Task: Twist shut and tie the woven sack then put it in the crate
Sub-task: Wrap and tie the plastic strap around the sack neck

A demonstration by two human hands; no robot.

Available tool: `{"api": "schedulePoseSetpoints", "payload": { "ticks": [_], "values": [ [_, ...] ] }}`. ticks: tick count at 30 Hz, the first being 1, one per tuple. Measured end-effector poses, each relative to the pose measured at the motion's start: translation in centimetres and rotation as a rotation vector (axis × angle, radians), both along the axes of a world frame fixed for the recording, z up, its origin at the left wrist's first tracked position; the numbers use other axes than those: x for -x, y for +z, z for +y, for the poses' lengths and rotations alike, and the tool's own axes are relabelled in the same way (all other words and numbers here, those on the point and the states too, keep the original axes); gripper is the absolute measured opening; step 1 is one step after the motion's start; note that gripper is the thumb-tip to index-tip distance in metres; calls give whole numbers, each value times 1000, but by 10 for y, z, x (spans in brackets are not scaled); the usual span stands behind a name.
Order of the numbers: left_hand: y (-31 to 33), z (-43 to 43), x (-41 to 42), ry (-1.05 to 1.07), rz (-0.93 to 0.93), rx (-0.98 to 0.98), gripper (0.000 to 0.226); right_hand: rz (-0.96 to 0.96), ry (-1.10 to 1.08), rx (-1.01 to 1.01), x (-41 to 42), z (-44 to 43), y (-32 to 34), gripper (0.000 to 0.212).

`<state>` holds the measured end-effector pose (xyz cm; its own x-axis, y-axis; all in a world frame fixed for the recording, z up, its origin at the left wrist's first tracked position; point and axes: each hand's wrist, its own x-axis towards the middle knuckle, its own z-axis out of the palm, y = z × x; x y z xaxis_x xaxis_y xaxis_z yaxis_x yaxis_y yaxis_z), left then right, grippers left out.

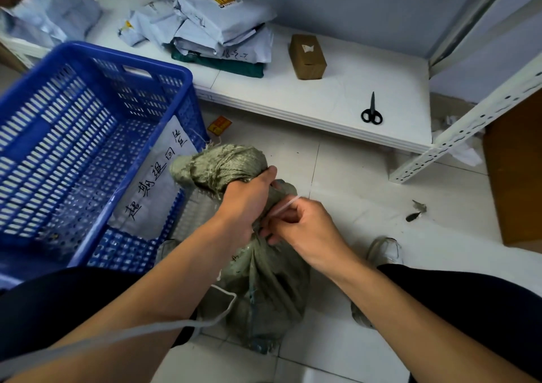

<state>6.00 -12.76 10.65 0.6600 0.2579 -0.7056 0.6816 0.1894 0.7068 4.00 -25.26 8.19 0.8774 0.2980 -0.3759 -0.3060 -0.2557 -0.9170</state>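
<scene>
A grey-green woven sack (264, 288) stands on the floor between my knees. Its neck is twisted into a bunch (223, 162) above my left hand (246, 203), which grips the neck tight. My right hand (305, 227) is closed on a thin white tie (286, 205) that runs across the neck just under my left hand. The blue plastic crate (88, 136) sits tilted at the left, right beside the sack, with a white handwritten label (158, 183) on its near wall.
A low white shelf (322, 95) runs along the back, holding black scissors (372, 112), a small brown box (307, 57) and a pile of grey mail bags (211, 27). A white metal upright (469, 124) leans at the right. A loose white cord (146, 330) crosses my left forearm.
</scene>
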Motion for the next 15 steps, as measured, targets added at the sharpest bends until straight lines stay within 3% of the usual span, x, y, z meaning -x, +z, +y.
{"api": "schedulePoseSetpoints", "payload": {
  "ticks": [5, 9, 12, 15],
  "values": [
    [-6, 1, -2, 56, 11, 43, 41, -152, 84, 175, 8, 3, -9, 18],
    [-7, 1, -4, 44, 21, 76, 32, -239, 46, 319, 10, 4, -9, 17],
    [-7, 1, -3, 48, 19, 74, 36, -290, 49, 457, 11, 1, -8, 39],
    [-7, 1, -1, 53, 15, 86, 31, -435, 63, 561, 12, -2, -15, 77]
  ]
}}
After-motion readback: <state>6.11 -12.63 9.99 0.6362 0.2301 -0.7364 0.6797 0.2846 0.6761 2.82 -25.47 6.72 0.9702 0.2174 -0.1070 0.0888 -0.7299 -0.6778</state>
